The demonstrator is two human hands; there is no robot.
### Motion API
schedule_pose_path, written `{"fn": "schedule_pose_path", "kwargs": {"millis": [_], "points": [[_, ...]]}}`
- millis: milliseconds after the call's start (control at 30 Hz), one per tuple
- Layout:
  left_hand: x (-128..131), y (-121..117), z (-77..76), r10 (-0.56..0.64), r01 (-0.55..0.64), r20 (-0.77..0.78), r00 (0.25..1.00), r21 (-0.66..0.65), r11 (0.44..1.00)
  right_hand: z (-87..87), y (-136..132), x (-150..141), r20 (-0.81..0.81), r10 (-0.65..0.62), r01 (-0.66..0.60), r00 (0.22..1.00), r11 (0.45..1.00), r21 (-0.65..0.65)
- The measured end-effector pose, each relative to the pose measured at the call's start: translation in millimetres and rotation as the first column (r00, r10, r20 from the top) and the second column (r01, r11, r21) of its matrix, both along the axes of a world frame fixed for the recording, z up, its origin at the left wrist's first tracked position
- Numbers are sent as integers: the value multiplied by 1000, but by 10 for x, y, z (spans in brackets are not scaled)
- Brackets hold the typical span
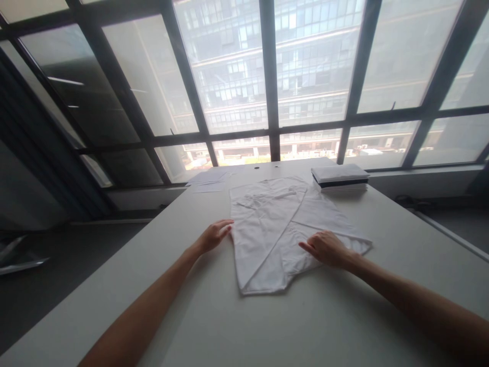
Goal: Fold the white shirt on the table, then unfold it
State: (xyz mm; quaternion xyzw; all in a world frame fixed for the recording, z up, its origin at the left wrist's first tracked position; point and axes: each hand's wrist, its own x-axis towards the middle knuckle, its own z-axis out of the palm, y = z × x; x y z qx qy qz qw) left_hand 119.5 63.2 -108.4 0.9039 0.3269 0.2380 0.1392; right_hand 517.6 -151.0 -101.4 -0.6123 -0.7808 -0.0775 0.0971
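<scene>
A white garment [263, 234], which looks like a shirt, lies partly folded on the white table [214, 316]. Its left part is laid over in a flap whose edge runs diagonally, and the cloth is wrinkled in places. My left hand [214, 236] is at the garment's left edge, fingers stretched out, their tips touching the cloth. On the right part of the garment rests my right hand [327, 248], fingers curled in and thumb pointing left. Whether cloth is caught under those curled fingers is hidden.
A stack of folded cloth [340, 176], white with one dark layer, sits at the table's back right. Thin white sheets [208, 178] lie at the back left. Behind the table stand large windows [229, 76] with dark frames; a dark curtain [42, 127] hangs on the left.
</scene>
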Motion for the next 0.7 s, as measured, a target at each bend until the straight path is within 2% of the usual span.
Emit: {"fn": "schedule_pose_path", "kwargs": {"millis": [233, 500, 600, 700], "points": [[42, -30, -40, -52, 50, -90, 995, -22, 999, -24, -17, -13, -37, -126, 125, 991, 992, -14], [134, -88, 55, 17, 0, -140, 990, 126, 992, 105, -27, 7, -139, -261, 226, 955, 947, -227], [171, -121, 90, 46, -17, -183, 982, 159, 987, 106, -5, 55, -115, -290, 253, 950, 933, -256], [212, -182, 138, 35, 0, -216, 976, 160, 987, 120, -5, 101, -67, -266, 242, 962, 937, -252]]}}
